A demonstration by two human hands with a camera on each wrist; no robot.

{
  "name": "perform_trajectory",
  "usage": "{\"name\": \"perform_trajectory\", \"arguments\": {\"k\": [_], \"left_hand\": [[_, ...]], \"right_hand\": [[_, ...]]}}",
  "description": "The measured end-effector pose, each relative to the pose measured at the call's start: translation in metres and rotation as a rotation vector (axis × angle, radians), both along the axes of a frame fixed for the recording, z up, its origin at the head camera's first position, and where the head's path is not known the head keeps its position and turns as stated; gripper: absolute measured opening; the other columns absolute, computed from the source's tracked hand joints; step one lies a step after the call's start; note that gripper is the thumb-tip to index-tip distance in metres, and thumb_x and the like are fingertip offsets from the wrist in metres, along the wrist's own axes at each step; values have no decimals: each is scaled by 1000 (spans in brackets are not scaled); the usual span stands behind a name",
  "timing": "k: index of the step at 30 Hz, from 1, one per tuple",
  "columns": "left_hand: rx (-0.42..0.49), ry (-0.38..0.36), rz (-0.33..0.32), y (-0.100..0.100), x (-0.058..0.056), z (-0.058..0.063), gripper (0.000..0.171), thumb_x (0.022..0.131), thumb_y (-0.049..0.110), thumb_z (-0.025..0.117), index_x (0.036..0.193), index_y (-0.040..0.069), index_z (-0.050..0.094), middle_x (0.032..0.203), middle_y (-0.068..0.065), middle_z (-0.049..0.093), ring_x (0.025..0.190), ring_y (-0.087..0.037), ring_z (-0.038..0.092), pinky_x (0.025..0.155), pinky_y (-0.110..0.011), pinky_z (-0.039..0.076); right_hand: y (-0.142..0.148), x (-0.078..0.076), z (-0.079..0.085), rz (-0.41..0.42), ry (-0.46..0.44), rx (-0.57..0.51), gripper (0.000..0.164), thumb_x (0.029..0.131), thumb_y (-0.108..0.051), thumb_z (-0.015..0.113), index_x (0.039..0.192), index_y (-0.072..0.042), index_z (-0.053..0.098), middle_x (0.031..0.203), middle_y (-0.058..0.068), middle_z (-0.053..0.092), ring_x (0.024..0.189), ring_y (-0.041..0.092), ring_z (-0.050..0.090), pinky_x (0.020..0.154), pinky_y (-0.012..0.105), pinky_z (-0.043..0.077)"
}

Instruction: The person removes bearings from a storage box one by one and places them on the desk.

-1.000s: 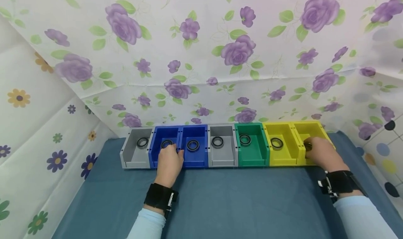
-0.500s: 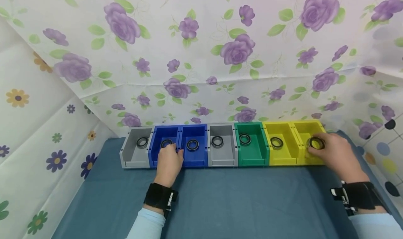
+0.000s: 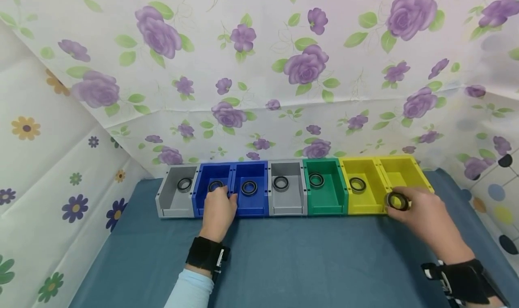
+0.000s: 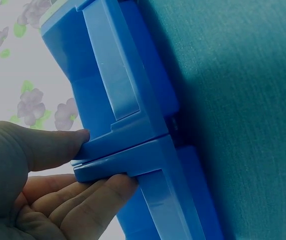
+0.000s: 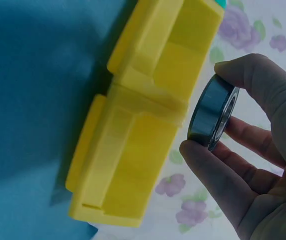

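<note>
The right hand (image 3: 430, 220) has drawn a dark, silver-edged metal ring (image 5: 208, 112), pinched between thumb and fingers, back and leftward, so it is held free above the yellow plastic bins (image 5: 143, 100), while the left hand (image 3: 219, 211) still pinches two blue plastic bins' adjoining walls (image 4: 132, 137).

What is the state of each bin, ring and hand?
Left gray bin: one ring inside.
Left blue bin: one ring inside, partly hidden.
Right blue bin: one ring inside.
Middle gray bin: one ring inside.
Green bin: one ring inside.
Left yellow bin: one ring inside.
Right yellow bin: upright, partly hidden.
Held ring: tilted, pinched by its rim.
Left hand: pinches the blue bins' adjoining walls.
Right hand: holds that ring.
</note>
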State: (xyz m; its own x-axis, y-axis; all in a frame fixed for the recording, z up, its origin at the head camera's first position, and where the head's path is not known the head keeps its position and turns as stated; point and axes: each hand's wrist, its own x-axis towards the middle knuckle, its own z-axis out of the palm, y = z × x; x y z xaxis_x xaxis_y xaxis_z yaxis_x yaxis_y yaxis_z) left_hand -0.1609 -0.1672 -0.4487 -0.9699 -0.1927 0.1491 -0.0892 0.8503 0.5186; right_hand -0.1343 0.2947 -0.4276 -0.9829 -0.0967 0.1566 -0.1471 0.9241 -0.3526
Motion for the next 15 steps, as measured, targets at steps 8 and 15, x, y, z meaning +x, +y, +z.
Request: {"name": "perform_trajectory", "arguments": {"k": [8,15], "left_hand": [[2,-4,4,1,0,1,40,92,25,60,120,-3,58,115,-20,59,90,-24,62,67,-35,52],[6,-12,9,0,1,1,40,91,25,60,120,-2,58,116,-19,59,96,-27,61,71,-38,51]], "right_hand": [[-5,7,-20,43,-104,2,51,70,-32,80,110,-6,63,95,12,60,81,25,57,59,36,49],[-5,6,-38,46,-188,11,45,69,-34,80,104,-9,65,88,5,59,75,20,56,58,35,48]]}}
